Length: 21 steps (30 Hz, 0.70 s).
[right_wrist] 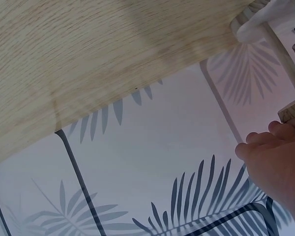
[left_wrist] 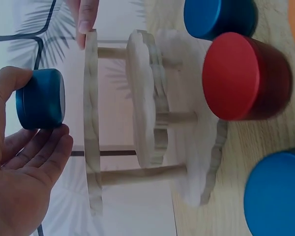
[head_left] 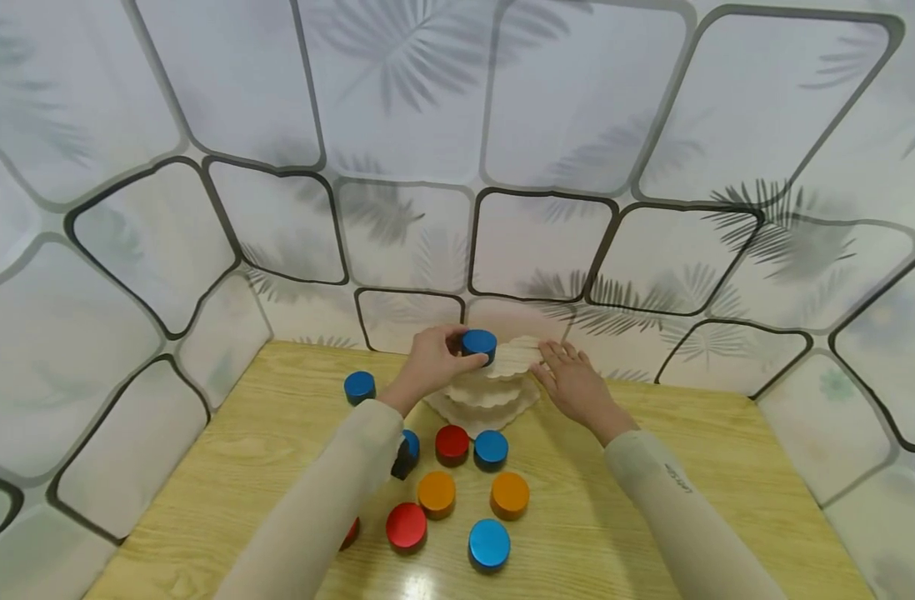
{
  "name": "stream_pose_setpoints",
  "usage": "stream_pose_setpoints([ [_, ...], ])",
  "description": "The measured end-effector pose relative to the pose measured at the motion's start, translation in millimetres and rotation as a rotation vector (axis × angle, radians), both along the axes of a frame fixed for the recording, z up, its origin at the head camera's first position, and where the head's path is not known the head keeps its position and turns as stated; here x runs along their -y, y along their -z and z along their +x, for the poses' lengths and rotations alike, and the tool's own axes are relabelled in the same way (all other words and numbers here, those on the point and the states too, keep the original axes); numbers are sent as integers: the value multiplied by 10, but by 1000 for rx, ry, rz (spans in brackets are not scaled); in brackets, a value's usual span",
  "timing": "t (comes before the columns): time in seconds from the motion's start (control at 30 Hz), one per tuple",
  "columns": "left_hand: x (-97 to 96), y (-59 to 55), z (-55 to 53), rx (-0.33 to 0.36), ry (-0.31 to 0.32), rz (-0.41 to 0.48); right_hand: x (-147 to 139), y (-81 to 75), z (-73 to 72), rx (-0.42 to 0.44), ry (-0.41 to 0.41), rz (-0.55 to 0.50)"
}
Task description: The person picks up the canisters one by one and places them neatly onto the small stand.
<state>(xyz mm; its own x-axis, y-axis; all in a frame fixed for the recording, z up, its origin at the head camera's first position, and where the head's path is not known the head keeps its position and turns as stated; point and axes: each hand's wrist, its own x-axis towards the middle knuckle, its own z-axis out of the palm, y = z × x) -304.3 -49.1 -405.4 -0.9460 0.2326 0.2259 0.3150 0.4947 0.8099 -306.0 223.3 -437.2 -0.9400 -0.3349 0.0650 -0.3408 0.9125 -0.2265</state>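
My left hand point(head_left: 431, 364) grips a small blue round tin point(head_left: 478, 343) between thumb and fingers. In the left wrist view the tin point(left_wrist: 42, 98) is held apart from the top tier of a tiered wooden stand point(left_wrist: 92, 123), just above it. The stand point(head_left: 483, 417) has scalloped tiers joined by wooden posts and stands near the back wall. At the top tier's right side, my right hand point(head_left: 577, 389) rests its extended fingers on the edge. The right wrist view shows that hand point(right_wrist: 280, 160) at a wooden edge, its fingertips partly hidden.
Several round tins lie on the wooden table point(head_left: 652, 500) before the stand: red point(head_left: 452, 445), blue point(head_left: 491, 450), orange point(head_left: 437, 494) and others. A blue tin point(head_left: 360, 387) sits left of the stand. My left forearm partly covers a red tin point(head_left: 349, 534). Patterned fabric walls point(head_left: 405, 242) enclose the table.
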Motion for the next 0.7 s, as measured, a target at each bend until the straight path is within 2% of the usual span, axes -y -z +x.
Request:
stream_pose_setpoints([
  [0.3,-162,-27,-126,-9,21,-37,7,-49,32,2,3,6],
  [0.43,-253,-50,-185,-24,20,-52,-5,-28,18,12,1,13],
  [0.7,-433,-24,-282,-52,54,-72,-13,17,-19,10,1,20],
])
